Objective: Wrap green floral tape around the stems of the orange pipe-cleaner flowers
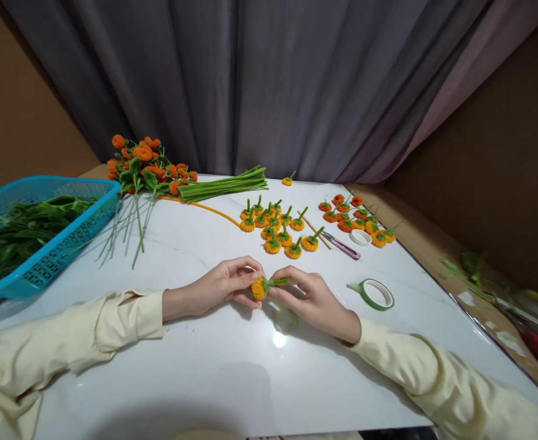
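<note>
Between both hands, above the white table (195, 379), is a small yellow-orange fuzzy flower (259, 288) with a short green stem pointing right. My left hand (223, 284) grips the flower head between thumb and fingers. Closed around the green base, just right of the petals, are the thumb and fingertips of my right hand (317, 302). A roll of green tape (391, 299) lies to the right of that hand, its loose end turned left. Several similar yellow flowers (295, 249) stand beyond the hands, stems up.
A blue basket (51, 266) of green leaves stands left. Behind are orange flowers (143, 153), green stems (227, 184) and an orange strip (214, 211). A pink-handled tool (344, 247), a white ring (360, 237) and orange flower heads (345, 225) lie right. A grey curtain (269, 91) hangs behind.
</note>
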{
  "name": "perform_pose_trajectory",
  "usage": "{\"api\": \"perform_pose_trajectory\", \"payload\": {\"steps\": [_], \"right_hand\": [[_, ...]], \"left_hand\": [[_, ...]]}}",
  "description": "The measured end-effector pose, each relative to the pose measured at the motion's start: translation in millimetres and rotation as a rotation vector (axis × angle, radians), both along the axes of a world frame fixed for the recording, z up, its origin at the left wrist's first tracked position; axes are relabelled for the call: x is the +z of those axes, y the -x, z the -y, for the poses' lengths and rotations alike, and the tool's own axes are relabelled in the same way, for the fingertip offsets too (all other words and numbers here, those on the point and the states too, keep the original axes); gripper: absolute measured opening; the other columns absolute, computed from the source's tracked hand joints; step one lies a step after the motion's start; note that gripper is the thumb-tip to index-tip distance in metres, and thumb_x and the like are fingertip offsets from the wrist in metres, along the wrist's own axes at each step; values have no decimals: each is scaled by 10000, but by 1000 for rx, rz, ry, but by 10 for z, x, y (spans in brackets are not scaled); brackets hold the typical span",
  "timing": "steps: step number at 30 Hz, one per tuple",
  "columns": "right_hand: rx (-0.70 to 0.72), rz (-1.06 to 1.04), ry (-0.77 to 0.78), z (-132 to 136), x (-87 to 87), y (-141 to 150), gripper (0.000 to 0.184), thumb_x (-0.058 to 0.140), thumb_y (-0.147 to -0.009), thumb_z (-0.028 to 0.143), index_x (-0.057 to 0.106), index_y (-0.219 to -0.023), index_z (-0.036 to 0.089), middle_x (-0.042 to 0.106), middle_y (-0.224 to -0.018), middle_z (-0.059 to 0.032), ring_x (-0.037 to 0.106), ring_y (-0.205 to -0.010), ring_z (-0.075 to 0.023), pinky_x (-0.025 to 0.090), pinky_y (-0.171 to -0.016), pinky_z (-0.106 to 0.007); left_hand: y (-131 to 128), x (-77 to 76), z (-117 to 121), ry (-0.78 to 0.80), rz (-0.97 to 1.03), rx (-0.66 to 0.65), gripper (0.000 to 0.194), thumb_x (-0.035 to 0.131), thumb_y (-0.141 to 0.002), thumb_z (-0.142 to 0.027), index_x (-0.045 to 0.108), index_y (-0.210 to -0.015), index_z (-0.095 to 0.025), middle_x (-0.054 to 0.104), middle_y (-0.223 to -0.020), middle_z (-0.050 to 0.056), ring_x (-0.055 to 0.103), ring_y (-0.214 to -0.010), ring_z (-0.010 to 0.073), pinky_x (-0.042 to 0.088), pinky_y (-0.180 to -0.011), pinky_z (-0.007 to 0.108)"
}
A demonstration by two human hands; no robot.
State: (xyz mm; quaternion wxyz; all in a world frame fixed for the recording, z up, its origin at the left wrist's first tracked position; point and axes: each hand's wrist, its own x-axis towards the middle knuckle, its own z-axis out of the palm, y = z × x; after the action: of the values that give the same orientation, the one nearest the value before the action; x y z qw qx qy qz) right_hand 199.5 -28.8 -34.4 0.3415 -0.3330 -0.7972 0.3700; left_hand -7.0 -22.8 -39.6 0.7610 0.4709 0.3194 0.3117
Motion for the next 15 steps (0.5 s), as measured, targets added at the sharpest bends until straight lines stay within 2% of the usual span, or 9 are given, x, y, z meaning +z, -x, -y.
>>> {"api": "perform_pose_trajectory", "payload": {"steps": [6,15], "right_hand": [[7,-19,14,9,30,-8,98,580,-851,258,583,-895,171,693,-812,-42,654,-720,-142,515,-668,-237],[-29,-14,-76,15,-7,-4,89,545,-876,231,585,-937,181,702,-837,-44,667,-738,-134,523,-673,-222]], "left_hand": [[-6,-7,0,-22,0,11,348,722,-751,-436,565,-887,-157,622,-741,-17,643,-643,103,555,-640,221],[-4,-26,0,-34,-17,7,351,714,-756,-445,558,-884,-159,621,-756,-15,654,-655,107,558,-637,215]]}}
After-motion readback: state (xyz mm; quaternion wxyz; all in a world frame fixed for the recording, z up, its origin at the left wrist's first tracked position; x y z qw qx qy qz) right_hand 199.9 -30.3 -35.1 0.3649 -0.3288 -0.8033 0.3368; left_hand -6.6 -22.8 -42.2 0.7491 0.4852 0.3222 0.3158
